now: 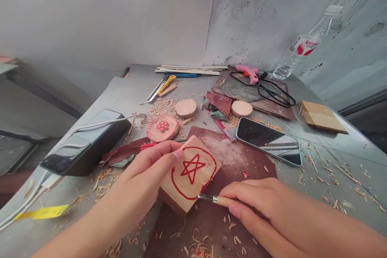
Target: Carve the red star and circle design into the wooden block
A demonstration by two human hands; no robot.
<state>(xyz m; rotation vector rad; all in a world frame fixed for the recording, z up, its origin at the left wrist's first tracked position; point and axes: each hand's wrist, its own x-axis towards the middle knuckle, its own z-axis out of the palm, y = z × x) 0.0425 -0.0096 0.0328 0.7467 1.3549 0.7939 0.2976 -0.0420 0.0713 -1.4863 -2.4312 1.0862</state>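
Observation:
My left hand grips a square wooden block by its left side, thumb on the upper face. A red star inside a red circle is drawn on that face. In my right hand is a carving gouge with a pale wooden handle and a metal blade. Its tip is at the block's lower right, by the circle's line; whether it touches the wood I cannot tell. Close to that spot, a bit of the block's right edge looks cut. Beneath lies brown sandpaper, strewn with shavings.
A phone lies right of the sandpaper, and a black power bank with a white cable stands left. Behind are round wood slices, a yellow utility knife, a pink glue gun and a plastic bottle near the wall.

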